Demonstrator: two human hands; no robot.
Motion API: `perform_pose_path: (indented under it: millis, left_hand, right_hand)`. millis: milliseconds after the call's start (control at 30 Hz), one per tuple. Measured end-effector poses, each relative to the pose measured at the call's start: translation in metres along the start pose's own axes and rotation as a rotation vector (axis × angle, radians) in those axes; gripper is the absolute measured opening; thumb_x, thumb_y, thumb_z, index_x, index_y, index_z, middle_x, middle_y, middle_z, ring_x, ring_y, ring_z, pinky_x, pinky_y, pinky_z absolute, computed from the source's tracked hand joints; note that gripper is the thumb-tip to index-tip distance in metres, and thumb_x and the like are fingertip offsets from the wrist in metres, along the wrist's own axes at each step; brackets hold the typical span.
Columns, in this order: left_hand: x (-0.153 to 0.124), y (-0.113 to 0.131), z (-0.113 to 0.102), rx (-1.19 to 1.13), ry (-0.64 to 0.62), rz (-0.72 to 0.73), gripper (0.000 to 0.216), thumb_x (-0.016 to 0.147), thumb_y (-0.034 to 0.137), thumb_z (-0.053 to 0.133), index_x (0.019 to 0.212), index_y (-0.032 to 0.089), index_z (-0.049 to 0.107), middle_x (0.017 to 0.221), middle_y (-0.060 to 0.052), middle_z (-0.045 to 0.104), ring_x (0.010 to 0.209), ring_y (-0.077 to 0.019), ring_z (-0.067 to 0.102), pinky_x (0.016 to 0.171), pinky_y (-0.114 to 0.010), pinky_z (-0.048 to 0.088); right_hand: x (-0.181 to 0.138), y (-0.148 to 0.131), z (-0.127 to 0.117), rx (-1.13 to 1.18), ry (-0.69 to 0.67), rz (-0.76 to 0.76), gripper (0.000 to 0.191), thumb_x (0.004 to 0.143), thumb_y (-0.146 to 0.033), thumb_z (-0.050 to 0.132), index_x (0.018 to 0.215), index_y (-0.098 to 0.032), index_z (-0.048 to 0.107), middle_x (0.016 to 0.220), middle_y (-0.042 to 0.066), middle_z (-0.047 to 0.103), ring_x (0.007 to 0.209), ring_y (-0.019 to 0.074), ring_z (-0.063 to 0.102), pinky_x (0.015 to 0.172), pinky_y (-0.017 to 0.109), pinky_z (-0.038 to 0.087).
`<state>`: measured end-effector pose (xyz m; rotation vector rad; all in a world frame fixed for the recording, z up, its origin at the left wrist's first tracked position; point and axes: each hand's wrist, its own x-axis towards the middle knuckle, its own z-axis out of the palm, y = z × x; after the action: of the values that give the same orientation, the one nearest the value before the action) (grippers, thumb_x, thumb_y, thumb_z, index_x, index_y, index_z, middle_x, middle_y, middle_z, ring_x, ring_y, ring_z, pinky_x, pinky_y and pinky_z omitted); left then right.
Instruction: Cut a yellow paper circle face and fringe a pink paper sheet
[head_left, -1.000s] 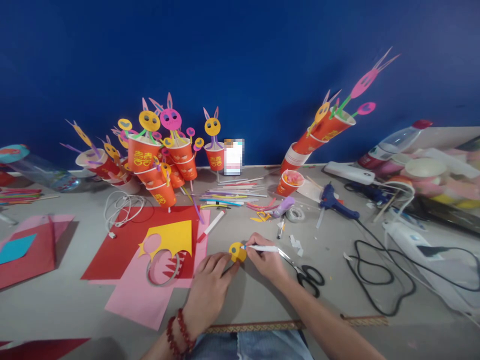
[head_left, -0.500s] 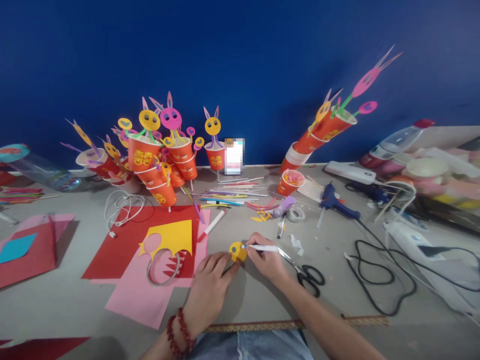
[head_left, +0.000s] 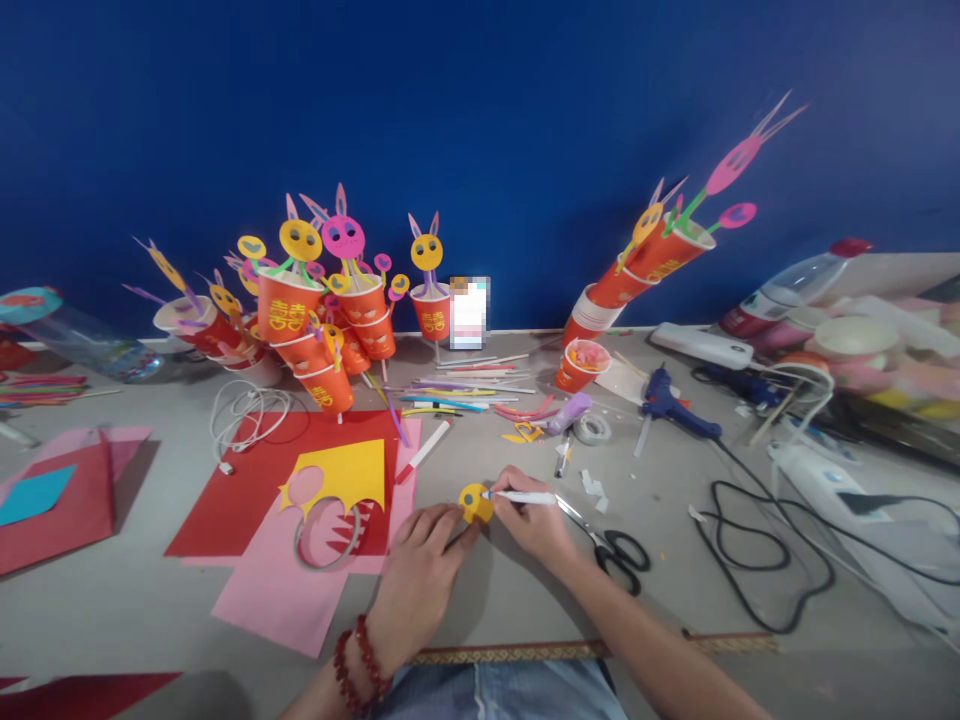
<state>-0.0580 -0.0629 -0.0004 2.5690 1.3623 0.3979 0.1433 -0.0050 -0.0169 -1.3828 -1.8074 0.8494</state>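
Note:
A small yellow paper circle (head_left: 475, 505) lies on the table between my hands, with a dark round spot drawn on its left part. My left hand (head_left: 429, 550) holds it down, index finger and thumb at its left and lower edge. In my right hand (head_left: 529, 515) is a white felt-tip marker (head_left: 529, 497), gripped like a pen, its blue tip touching the circle's right part. Black-handled scissors (head_left: 619, 560) lie just right of that hand, their blades running towards it. To the left is yellow cardstock (head_left: 337, 475) with round cut-outs, on red and pink sheets.
Red paper cups (head_left: 289, 305) with paper bunny heads stand back left, and a tall cup stack (head_left: 630, 270) leans back right. Pipe cleaners (head_left: 465, 385) lie behind my hands. A blue glue gun (head_left: 671, 403), its looping black cord (head_left: 712, 520) and a tape roll (head_left: 592, 428) are to the right.

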Motion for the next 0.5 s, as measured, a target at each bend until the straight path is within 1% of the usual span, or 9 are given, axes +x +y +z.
perform_pose_path:
  millis: [167, 500]
  left_hand:
    - [0.0001, -0.0003, -0.0005, -0.019, -0.017, -0.002, 0.053, 0.089, 0.006, 0.048, 0.138, 0.027, 0.052, 0.132, -0.007, 0.056, 0.122, -0.025, 0.047, 0.104, -0.043, 0.039]
    - [-0.001, -0.0011, 0.0029, -0.01, -0.01, -0.007, 0.053, 0.089, 0.006, 0.049, 0.137, 0.027, 0.052, 0.134, -0.006, 0.054, 0.122, -0.0252, 0.046, 0.103, -0.043, 0.039]
  right_hand:
    - [0.0005, -0.0018, 0.0, 0.008, -0.003, -0.003, 0.012, 0.081, -0.022, 0.05, 0.069, -0.023, 0.053, 0.061, -0.003, 0.055, 0.054, 0.014, 0.047, 0.052, 0.024, 0.035]
    - [-0.0001, -0.0031, -0.001, 0.019, -0.01, -0.021, 0.012, 0.078, -0.019, 0.049, 0.067, -0.022, 0.053, 0.06, -0.003, 0.055, 0.054, 0.0137, 0.047, 0.053, 0.024, 0.034]
